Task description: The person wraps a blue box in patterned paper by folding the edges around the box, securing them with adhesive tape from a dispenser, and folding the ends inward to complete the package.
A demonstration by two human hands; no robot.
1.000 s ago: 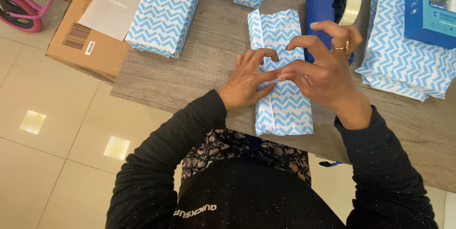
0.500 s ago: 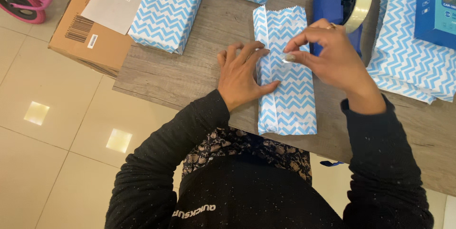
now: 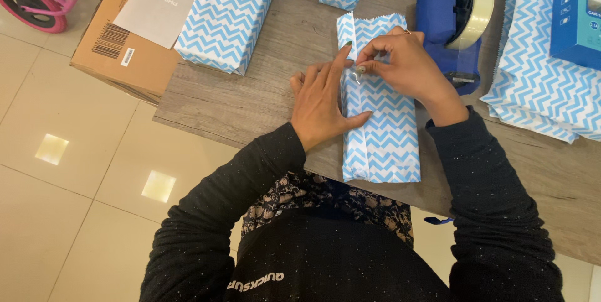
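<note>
One parcel (image 3: 382,120): seam folded, ends open.
Left hand (image 3: 322,101): flat, pinning my fold.
Right hand (image 3: 407,67): pinching tape (barely visible).

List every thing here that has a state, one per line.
left hand: flat, pressing the parcel
right hand: pinched at the parcel's seam
parcel: paper folded over, near end open
tape dispenser: upright, roll loaded
wrapped box: fully wrapped
cardboard box: closed
</note>
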